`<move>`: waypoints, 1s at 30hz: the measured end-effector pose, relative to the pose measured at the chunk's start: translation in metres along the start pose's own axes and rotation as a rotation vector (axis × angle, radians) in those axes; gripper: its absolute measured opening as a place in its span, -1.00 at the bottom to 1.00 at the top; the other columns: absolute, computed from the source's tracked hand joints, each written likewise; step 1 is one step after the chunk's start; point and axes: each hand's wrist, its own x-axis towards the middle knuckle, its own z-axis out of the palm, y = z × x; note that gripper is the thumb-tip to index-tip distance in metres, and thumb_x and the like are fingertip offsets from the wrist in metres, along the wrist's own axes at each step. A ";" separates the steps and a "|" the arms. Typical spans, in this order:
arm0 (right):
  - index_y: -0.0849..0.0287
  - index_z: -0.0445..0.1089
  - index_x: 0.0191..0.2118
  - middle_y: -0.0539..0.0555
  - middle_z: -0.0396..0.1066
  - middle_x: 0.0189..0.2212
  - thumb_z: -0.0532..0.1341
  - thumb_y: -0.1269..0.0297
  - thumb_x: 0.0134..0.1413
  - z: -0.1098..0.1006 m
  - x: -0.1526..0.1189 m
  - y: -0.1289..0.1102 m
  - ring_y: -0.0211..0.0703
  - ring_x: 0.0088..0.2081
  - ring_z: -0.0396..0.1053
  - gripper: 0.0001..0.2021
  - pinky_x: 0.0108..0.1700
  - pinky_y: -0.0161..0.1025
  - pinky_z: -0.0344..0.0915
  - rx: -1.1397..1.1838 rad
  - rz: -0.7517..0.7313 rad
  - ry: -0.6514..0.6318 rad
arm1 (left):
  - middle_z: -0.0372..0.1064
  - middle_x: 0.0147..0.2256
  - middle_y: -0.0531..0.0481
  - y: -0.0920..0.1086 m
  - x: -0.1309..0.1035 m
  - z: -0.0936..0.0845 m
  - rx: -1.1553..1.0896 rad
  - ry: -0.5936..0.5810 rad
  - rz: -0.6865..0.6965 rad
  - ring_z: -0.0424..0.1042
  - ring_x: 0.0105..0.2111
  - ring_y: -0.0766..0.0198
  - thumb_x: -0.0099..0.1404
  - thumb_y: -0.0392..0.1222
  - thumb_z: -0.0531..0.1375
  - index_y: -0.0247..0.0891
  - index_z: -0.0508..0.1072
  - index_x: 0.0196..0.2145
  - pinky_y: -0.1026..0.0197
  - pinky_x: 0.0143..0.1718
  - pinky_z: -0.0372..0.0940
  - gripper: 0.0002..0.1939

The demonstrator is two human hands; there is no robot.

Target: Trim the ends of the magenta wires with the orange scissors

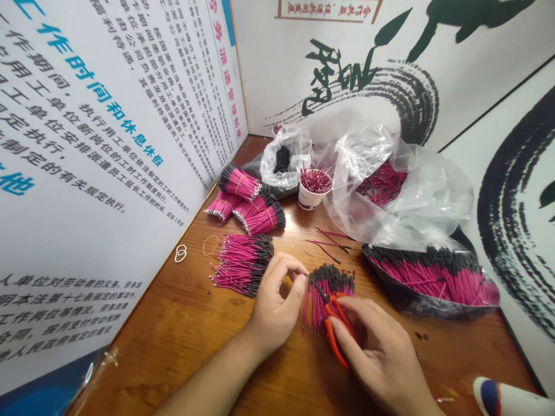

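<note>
My right hand (373, 341) is closed on red-handled scissors (338, 329), whose dark tips point up and left toward my left fingertips. Thumb and forefinger of my left hand (281, 294) pinch the black end of a pink wire (306, 309) that hangs down beside the scissors. Beneath the scissors lies a small pile of pink wires with black ends (333, 280). A larger loose row of such wires (240, 263) is spread just left of my left hand. A few single wires (329, 240) are scattered above both hands.
Rubber-banded wire bundles (260, 211) are stacked at the back left, near a paper cup of wires (310, 199). Clear plastic bags (390, 190) stand behind, and a dark tray of wires (433, 283) sits right. A white cup (503, 398) lies bottom right. Printed panels (108, 115) enclose the table.
</note>
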 end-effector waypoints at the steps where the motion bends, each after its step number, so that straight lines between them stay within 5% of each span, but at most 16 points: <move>1: 0.12 0.40 -0.11 0.05 0.52 -0.39 0.24 0.34 0.19 0.000 0.000 0.000 -0.18 -0.43 0.44 -0.85 -0.37 -0.29 0.40 0.004 0.000 0.005 | 0.26 -0.30 -0.01 0.000 0.000 0.000 -0.003 0.002 0.000 0.29 -0.25 0.24 0.41 -0.32 0.06 -0.22 0.35 -0.29 0.21 -0.19 0.23 -0.89; 7: 0.12 0.42 -0.14 0.07 0.53 -0.36 0.23 0.32 0.18 0.004 -0.002 -0.002 -0.14 -0.39 0.48 -0.86 -0.34 -0.27 0.43 0.042 0.097 0.009 | 0.26 -0.31 -0.01 0.001 0.000 0.000 0.002 0.005 0.004 0.29 -0.26 0.24 0.40 -0.32 0.06 -0.22 0.35 -0.30 0.21 -0.19 0.23 -0.88; 30: 0.12 0.41 -0.11 0.07 0.53 -0.34 0.23 0.32 0.20 0.004 -0.003 0.001 -0.16 -0.37 0.48 -0.86 -0.31 -0.27 0.43 0.038 0.079 -0.013 | 0.25 -0.30 0.01 0.001 0.001 0.000 -0.038 -0.010 0.006 0.28 -0.26 0.26 0.40 -0.35 0.06 -0.22 0.35 -0.29 0.24 -0.19 0.22 -0.88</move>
